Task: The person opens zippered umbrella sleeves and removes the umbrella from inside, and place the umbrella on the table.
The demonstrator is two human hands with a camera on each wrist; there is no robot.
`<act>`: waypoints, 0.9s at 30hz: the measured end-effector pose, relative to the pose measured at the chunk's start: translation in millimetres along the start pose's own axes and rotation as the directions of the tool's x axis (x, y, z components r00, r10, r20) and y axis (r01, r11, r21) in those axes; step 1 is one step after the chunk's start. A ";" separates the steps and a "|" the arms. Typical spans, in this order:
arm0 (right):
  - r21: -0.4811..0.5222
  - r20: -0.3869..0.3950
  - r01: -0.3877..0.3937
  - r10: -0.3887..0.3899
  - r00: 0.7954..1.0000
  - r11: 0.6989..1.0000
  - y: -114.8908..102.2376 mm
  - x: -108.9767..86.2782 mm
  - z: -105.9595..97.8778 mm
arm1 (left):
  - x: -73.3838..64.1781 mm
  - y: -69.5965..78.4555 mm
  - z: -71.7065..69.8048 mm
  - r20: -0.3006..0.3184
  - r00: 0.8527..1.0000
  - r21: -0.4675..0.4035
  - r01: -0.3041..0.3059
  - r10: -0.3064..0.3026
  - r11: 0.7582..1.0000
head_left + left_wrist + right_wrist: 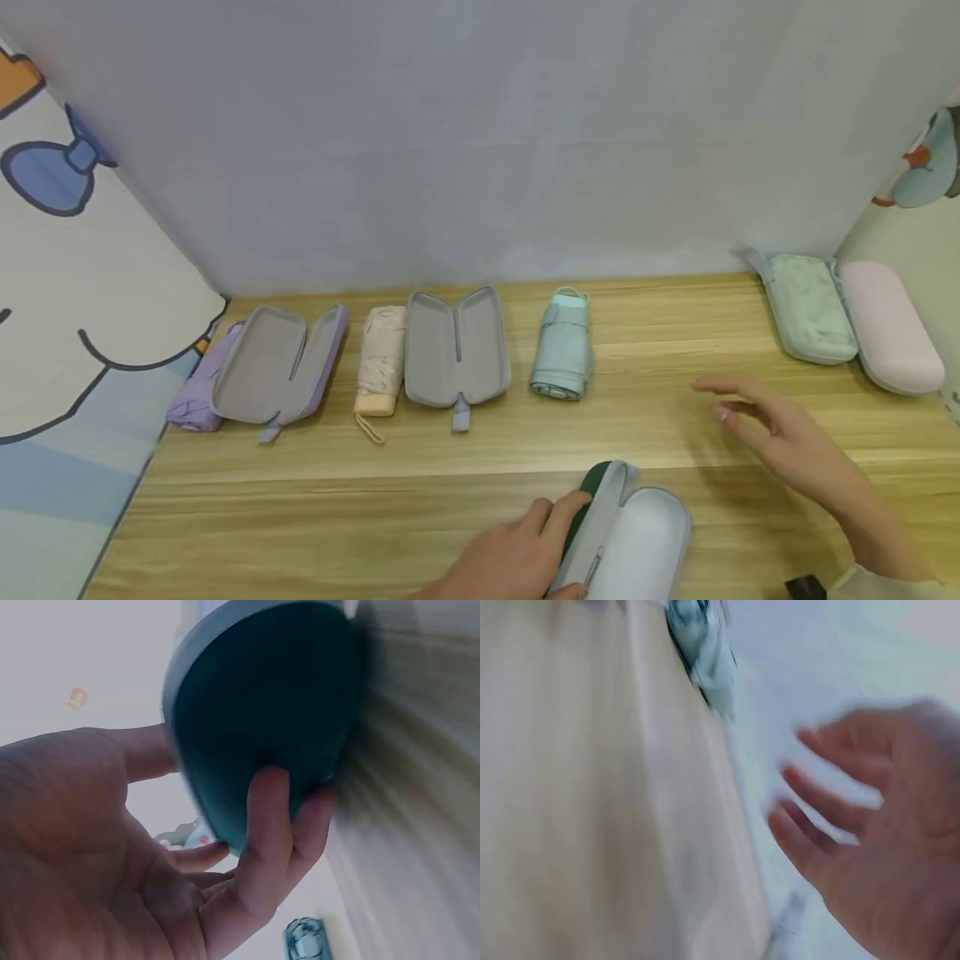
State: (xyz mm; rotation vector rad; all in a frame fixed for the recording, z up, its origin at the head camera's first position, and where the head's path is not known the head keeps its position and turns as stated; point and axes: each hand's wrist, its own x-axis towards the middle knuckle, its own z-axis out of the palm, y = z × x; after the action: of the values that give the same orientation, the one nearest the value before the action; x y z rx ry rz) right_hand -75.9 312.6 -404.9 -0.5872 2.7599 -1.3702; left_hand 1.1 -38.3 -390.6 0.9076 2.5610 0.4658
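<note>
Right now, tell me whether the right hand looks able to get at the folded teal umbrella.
Probably yes: the right hand holds nothing, and the head view shows no object between it and the folded teal umbrella. The dark green case in the left hand sits off that path.

Front: case (648,542) | behind, slightly L: umb. (562,350) | far R: 2 cases (813,312), prob. touching

From the near side, the head view looks down and far across the table (300,517); the wrist views sit low, tilted sideways, the left sharing the dark green case (262,712) up close.
</note>
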 end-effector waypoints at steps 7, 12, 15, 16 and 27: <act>-0.237 -0.268 -0.177 0.111 0.957 0.955 26.7 32.3 -57.2 | 6.5 -5.0 4.7 0.042 0.999 -0.255 0.035 -0.025 0.966; -0.392 -0.195 -0.274 0.212 0.958 0.878 48.3 45.7 -76.8 | 12.1 -14.4 -2.0 -0.004 0.999 -0.407 -0.034 0.035 0.913; -0.484 -0.122 -0.312 0.289 0.949 0.818 59.0 47.8 -83.4 | 17.6 -17.8 -5.9 -0.013 1.000 -0.478 -0.027 0.023 0.878; -0.501 -0.109 -0.325 0.314 0.943 0.803 61.7 48.0 -85.1 | 20.1 -18.7 -6.6 -0.018 1.000 -0.494 -0.019 0.012 0.869; -0.502 -0.070 -0.422 0.451 0.890 0.755 73.0 55.9 -93.3 | 51.9 -23.1 -19.5 -0.119 0.993 -0.505 -0.049 -0.014 0.862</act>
State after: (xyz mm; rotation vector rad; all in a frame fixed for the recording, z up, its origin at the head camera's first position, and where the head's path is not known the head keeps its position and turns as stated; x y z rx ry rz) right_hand -167.4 405.7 -394.5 0.0513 2.9367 -0.5191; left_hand -57.2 -25.0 -396.0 0.7199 2.3391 1.1660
